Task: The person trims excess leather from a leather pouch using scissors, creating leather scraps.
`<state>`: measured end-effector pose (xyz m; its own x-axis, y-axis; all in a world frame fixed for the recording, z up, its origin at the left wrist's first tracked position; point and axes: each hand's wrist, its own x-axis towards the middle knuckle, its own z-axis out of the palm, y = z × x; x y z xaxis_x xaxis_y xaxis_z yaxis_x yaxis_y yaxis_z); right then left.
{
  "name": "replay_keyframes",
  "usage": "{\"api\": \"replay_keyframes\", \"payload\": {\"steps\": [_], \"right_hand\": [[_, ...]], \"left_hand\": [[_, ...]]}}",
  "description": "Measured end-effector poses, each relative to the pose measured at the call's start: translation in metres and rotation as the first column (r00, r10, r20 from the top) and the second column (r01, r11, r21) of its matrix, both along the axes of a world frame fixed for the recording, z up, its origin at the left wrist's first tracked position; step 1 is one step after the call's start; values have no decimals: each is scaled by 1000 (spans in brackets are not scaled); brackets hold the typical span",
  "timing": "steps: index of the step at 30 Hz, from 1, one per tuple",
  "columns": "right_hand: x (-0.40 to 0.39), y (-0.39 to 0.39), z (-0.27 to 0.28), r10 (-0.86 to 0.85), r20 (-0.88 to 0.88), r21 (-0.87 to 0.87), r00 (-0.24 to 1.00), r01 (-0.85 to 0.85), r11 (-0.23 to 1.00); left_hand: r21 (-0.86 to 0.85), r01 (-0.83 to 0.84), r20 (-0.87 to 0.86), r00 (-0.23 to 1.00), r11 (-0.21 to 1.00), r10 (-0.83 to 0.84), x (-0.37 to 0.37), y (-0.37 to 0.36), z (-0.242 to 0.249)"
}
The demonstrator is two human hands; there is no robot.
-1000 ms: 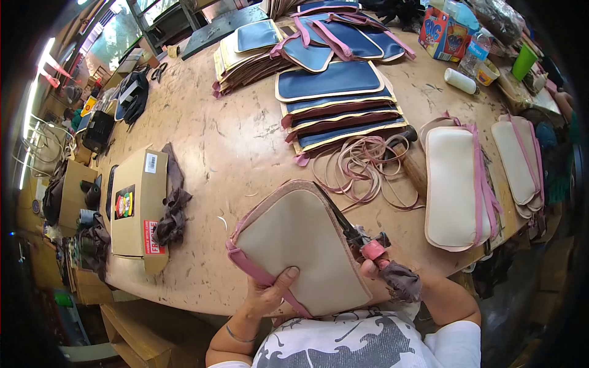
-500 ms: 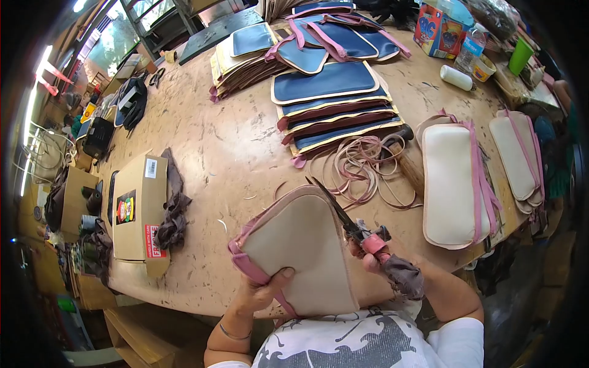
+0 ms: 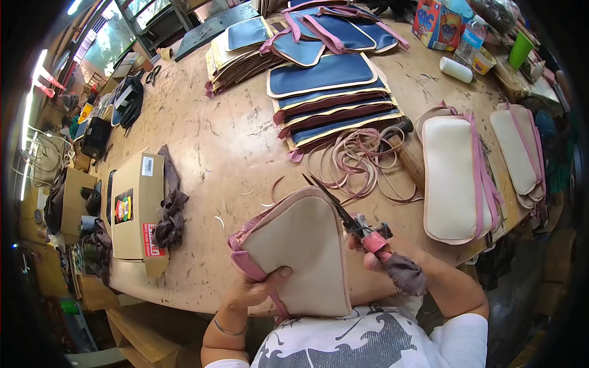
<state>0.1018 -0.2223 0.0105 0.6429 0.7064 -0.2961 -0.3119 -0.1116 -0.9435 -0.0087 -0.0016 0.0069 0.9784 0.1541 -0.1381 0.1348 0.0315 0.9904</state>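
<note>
Most of the left hand's (image 3: 261, 291) fingers are hidden behind the cream piece (image 3: 300, 251), and only its thumb shows, pressed on the front face, so the hand is closed around the lower left edge. The right hand (image 3: 374, 254) is curled round the handles of the scissors (image 3: 331, 201), which its fingers largely cover; a dark cloth (image 3: 405, 276) bunches below it, and whether that is wrapped on the handles or the hand, I cannot tell. The blades, slightly parted at the tips, run along the piece's upper right corner; whether its rim sits between them is hard to make out. The dark round border of the view cuts off the room's edges

One piece is in hand, and another large cream panel (image 3: 453, 178) lies to the right, with at least two overlapping beyond it (image 3: 514, 150). Three pale slivers (image 3: 219, 222) lie on the table (image 3: 202, 270). One stack of blue panels (image 3: 325, 76) stands farther back, its layers too tight to count, behind one tangle of pinkish strips (image 3: 359, 159)

The held piece is above the table's near edge, tilted, just in front of the person's shirt (image 3: 362, 340). It is smooth and round-cornered, with a thin pinkish rim and a pink strap (image 3: 247, 265) at its left side
</note>
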Motion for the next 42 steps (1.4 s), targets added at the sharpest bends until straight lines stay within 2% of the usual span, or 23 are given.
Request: {"api": "replay_keyframes", "payload": {"steps": [2, 3, 4, 6, 8, 9, 11, 12, 14, 16, 19, 22, 25, 28, 31, 34, 37, 40, 42], "right_hand": [[1, -1, 1, 33, 64, -36, 997, -31, 999], [3, -3, -5, 115, 283, -122, 952, -83, 989], [3, -4, -8, 207, 477, -215, 854, -115, 970], [6, -5, 3, 230, 381, -231, 896, -149, 962], [7, -6, 8, 150, 165, -194, 975, -117, 974], [7, -6, 9, 58, -8, -159, 998, -59, 986], [7, -9, 6, 36, 25, -92, 999, -33, 995], [8, -14, 2, 92, 236, -58, 967, -80, 995], [10, -17, 2, 174, 411, -102, 895, -144, 984], [14, -19, 16, 246, 349, -233, 904, -171, 957], [15, -21, 34, 263, 274, -364, 925, -153, 919], [16, -27, 27, 238, 329, -251, 914, -159, 955], [20, -30, 32, 294, 288, -316, 911, -199, 927], [23, -31, 25, 355, 344, -324, 869, -245, 914], [27, -28, 28, 473, 429, -429, 770, -287, 857], [28, -27, 36, 421, 341, -367, 841, -294, 883], [29, -31, 26, 419, 372, -371, 828, -281, 885], [28, -30, 41, 355, 222, -342, 908, -268, 900], [27, -33, 39, 300, 187, -313, 935, -233, 921]], "left_hand": [[-91, -30, -58, 998, 995, 25, -1, -2, 2], [-97, -17, -52, 999, 995, 12, -1, -1, 0], [-102, -5, -47, 999, 995, 0, -2, 2, -4], [-109, 13, -41, 999, 994, -17, -3, 6, -6], [-112, 24, -41, 999, 993, -29, -2, 8, -4], [-114, 17, -51, 998, 993, -23, -2, 9, -3], [-117, 3, -73, 997, 993, -11, -2, 11, -2], [-111, -2, -83, 997, 994, -7, -2, 12, -2], [-97, -11, -101, 995, 995, 1, -1, 14, 0], [-63, 24, -115, 993, 998, -31, -2, 19, 0], [-64, 76, -91, 992, 995, -82, 0, 28, 1], [-90, 137, -69, 987, 986, -143, 1, 36, -1], [-83, 167, -90, 981, 982, -174, 4, 33, 8], [-45, 245, -88, 965, 969, -248, 9, 29, 16], [-49, 288, -99, 951, 956, -291, 10, 29, 15], [-97, 295, -110, 946, 951, -305, 10, 34, 10], [-126, 287, -115, 947, 950, -301, 13, 34, 10], [-151, 262, -108, 954, 953, -279, 16, 33, 12], [-143, 277, -117, 949, 950, -294, 17, 35, 11]]}}
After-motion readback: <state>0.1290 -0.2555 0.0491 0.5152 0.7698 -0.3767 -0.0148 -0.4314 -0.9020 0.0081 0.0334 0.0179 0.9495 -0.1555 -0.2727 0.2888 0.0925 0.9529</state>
